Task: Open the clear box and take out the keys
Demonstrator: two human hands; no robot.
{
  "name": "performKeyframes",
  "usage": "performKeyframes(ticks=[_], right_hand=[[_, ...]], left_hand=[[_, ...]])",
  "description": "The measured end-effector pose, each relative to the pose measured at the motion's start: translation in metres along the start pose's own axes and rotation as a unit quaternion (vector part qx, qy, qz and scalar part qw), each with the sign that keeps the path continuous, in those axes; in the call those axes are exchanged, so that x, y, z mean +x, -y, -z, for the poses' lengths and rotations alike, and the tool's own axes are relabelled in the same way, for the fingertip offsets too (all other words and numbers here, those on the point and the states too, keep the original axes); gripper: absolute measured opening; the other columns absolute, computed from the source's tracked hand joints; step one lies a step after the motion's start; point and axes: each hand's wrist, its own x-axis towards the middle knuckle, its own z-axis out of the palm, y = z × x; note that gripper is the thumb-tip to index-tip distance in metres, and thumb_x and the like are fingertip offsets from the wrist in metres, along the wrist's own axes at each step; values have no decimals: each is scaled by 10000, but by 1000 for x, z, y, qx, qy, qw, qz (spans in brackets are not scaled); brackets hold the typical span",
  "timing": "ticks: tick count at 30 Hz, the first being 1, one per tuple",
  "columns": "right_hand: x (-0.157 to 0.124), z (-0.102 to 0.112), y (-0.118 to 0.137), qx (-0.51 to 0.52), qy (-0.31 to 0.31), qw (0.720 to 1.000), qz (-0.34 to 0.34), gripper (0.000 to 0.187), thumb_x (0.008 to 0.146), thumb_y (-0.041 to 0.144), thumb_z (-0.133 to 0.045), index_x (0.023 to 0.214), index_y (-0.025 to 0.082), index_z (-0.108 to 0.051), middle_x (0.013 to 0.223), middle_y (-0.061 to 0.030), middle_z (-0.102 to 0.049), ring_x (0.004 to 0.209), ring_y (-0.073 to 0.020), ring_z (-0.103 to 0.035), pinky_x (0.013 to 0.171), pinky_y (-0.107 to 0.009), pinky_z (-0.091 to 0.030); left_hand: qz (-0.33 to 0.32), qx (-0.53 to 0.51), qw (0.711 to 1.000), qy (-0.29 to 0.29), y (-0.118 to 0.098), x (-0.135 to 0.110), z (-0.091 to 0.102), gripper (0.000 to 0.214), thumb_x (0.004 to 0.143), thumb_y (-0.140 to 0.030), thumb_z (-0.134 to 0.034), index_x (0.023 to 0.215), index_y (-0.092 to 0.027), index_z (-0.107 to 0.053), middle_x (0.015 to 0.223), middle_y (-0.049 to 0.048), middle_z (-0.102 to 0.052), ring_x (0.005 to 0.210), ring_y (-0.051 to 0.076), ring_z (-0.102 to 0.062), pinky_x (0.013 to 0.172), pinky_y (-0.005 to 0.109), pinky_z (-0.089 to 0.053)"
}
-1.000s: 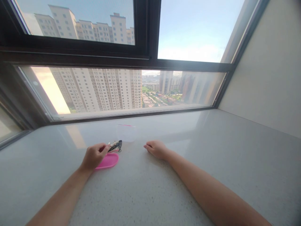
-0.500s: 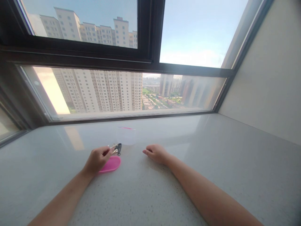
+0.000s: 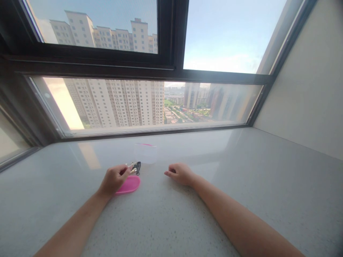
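Note:
My left hand (image 3: 114, 179) is closed in a pinch, its fingertips at a small pile of gold-coloured clips (image 3: 133, 170). What the fingers hold is too small to make out. A black hair clip (image 3: 138, 167) lies at the right side of the pile. Just below, a pink oval tray (image 3: 130, 184) is partly covered by the same hand. My right hand (image 3: 180, 174) rests on the pale speckled surface to the right, fingers curled in and thumb against them, with nothing seen in it.
Behind the clips lies a clear zip bag (image 3: 146, 154) with a pink strip along its top. A dark window frame (image 3: 150, 134) borders the far edge of the stone sill (image 3: 160, 221), and a white wall (image 3: 308, 96) stands at the right.
The whole view has shifted slightly to the right. Both hands, the clips and the pink tray keep nearly the same places relative to each other.

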Motion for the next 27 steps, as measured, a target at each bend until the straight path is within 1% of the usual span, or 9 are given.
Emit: performKeyframes(ticks=[3, 7, 13, 16, 18, 20, 22, 25, 27], right_hand=[[-1, 0, 0, -2, -2, 1000, -1, 364, 864, 477, -488, 710, 163, -590, 611, 17, -503, 556, -90, -369, 535, -232, -188], [-2, 1, 1, -6, -3, 1000, -4, 349, 862, 460, -498, 714, 160, -597, 616, 11, -512, 559, -92, -374, 537, -231, -193], [-2, 0, -1, -10, -5, 1000, 1, 323, 866, 430, -500, 735, 157, -611, 627, 5, -526, 572, -96, -384, 544, -232, -201], [-3, 0, -2, -11, -7, 1000, 6, 311, 867, 418, -496, 746, 156, -612, 629, 4, -532, 571, -96, -387, 541, -231, -201], [-3, -1, -2, -10, -8, 1000, 9, 299, 864, 409, -498, 748, 158, -609, 629, 6, -539, 566, -95, -392, 535, -229, -202], [-3, -1, -2, -8, -9, 1000, 13, 283, 859, 400, -503, 750, 161, -608, 632, 6, -549, 565, -94, -398, 532, -227, -205], [-3, -1, -2, -6, -10, 1000, 14, 268, 853, 392, -510, 756, 164, -610, 643, 2, -563, 569, -96, -407, 532, -227, -209], [-3, -1, -1, -8, -10, 1000, 11, 247, 848, 377, -517, 775, 166, -620, 669, -8, -586, 580, -101, -424, 534, -228, -216], [-3, -1, 0, -11, -9, 1000, 8, 239, 847, 371, -520, 786, 166, -629, 688, -15, -601, 589, -105, -435, 538, -229, -223]], left_hand=[[0, 5, 1000, -9, -1, 0, 2, 405, 825, -410, -450, 501, -171, -494, 465, -70, -319, 473, 105, -354, 476, 196, -269], [4, 12, 999, -32, 1, 0, 4, 381, 824, -395, -448, 536, -167, -549, 459, -61, -407, 478, 113, -401, 493, 200, -302], [32, 33, 994, -97, 10, 3, 12, 358, 836, -391, -453, 579, -170, -566, 462, -53, -454, 474, 119, -443, 506, 205, -329], [32, 38, 990, -129, 4, 3, 21, 261, 846, -369, -455, 792, -163, -605, 631, -16, -588, 564, 136, -526, 569, 207, -392], [10, 49, 989, -138, -7, 3, 29, 257, 841, -366, -478, 957, -164, -586, 751, 8, -619, 638, 147, -562, 603, 211, -418], [-54, 118, 981, -144, -19, 4, 38, 262, 839, -345, -489, 1006, -161, -573, 793, 24, -617, 665, 156, -571, 614, 225, -426], [-73, 174, 971, -146, -26, 7, 47, 246, 840, -326, -492, 1013, -166, -563, 827, 33, -614, 699, 168, -583, 619, 236, -431], [-51, 240, 960, -134, -18, 8, 66, 330, 837, -304, -484, 1131, -154, -487, 993, 81, -601, 837, 210, -597, 671, 264, -458], [-30, 305, 946, -105, -2, 1, 84, 415, 822, -306, -499, 1195, -133, -446, 1115, 127, -565, 1008, 283, -557, 793, 342, -471]])
